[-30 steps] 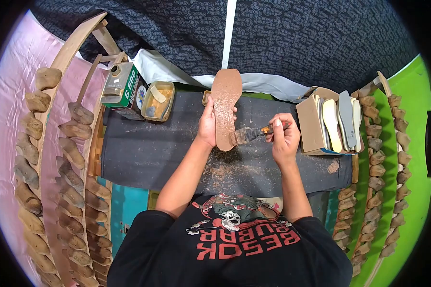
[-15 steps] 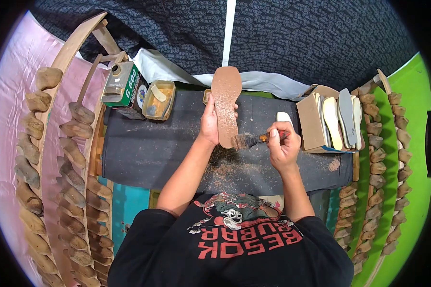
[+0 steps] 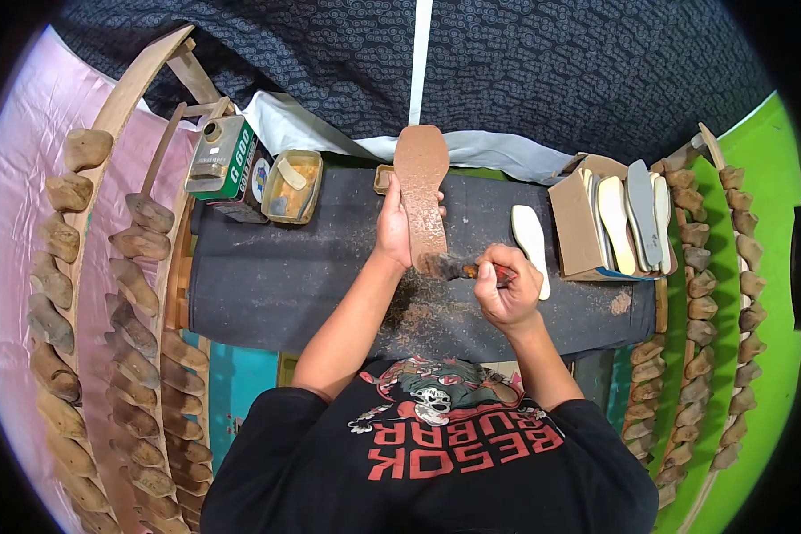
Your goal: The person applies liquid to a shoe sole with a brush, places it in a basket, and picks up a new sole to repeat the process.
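Note:
A brown shoe sole (image 3: 421, 169) with a wet, glossy face is held upright over the table by my left hand (image 3: 393, 227), its fingers wrapped round the edges. My right hand (image 3: 511, 285) is closed on the handle of a glue brush (image 3: 454, 268). The dark bristles press against the lower end of the sole. Just beyond my right hand, a white insole (image 3: 529, 240) lies on the table, partly covered by the hand. Behind the sole sits a small container (image 3: 384, 180), mostly hidden.
A green and white can (image 3: 231, 169) and an open tub (image 3: 293, 189) with a pale scraper stand at the back left. A cardboard box (image 3: 578, 231) of insoles stands at the right. Brown crumbs litter the dark tablecloth (image 3: 276, 276). Racks of wooden shoe lasts (image 3: 133, 285) flank both sides.
My right hand and the brush have moved left and slightly down across the sole's lower end. More of the white insole now shows. The left hand has barely shifted.

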Demonstrator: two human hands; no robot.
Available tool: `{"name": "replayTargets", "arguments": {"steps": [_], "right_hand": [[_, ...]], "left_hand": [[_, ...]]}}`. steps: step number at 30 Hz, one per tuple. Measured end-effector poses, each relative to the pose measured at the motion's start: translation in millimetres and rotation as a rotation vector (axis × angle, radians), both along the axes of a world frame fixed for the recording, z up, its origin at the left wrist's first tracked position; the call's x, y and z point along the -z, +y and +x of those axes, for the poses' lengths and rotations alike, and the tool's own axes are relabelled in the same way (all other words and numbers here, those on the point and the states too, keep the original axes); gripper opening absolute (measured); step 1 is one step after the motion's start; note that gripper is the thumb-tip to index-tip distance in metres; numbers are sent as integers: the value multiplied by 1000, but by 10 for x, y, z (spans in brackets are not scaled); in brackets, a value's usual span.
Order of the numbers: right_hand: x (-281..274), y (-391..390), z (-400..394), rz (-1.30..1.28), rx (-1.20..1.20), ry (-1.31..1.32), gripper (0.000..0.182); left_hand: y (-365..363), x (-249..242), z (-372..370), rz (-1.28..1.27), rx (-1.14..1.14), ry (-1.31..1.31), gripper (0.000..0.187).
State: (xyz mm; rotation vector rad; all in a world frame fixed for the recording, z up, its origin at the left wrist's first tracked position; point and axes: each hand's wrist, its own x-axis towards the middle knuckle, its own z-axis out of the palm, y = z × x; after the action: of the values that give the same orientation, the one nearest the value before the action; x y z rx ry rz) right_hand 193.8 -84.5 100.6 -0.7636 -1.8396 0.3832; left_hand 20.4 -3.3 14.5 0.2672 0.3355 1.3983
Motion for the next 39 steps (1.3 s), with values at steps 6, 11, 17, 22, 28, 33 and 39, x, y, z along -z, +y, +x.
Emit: {"name": "replayTargets", "arguments": {"steps": [6, 11, 17, 22, 28, 33, 39], "right_hand": [[11, 83, 112, -77, 60, 49, 5], [20, 100, 81, -87, 52, 66, 5], [166, 347, -72, -188, 94, 318, 6], [162, 250, -17, -207, 87, 234, 5], [251, 140, -43, -220, 71, 181, 6], [275, 556, -172, -434, 74, 536, 9], [917, 1201, -224, -588, 68, 590, 17]], "left_hand": [[15, 31, -57, 58, 17, -28, 57], [-5, -5, -23, 36, 33, -75, 57], [-52, 104, 74, 11, 101, -35, 57], [-47, 134, 4, 29, 75, -22, 57], [-25, 55, -135, -11, -28, -85, 55], [-95, 333, -447, -13, -2, -50, 53], [-281, 250, -687, 35, -197, -74, 48]]}}
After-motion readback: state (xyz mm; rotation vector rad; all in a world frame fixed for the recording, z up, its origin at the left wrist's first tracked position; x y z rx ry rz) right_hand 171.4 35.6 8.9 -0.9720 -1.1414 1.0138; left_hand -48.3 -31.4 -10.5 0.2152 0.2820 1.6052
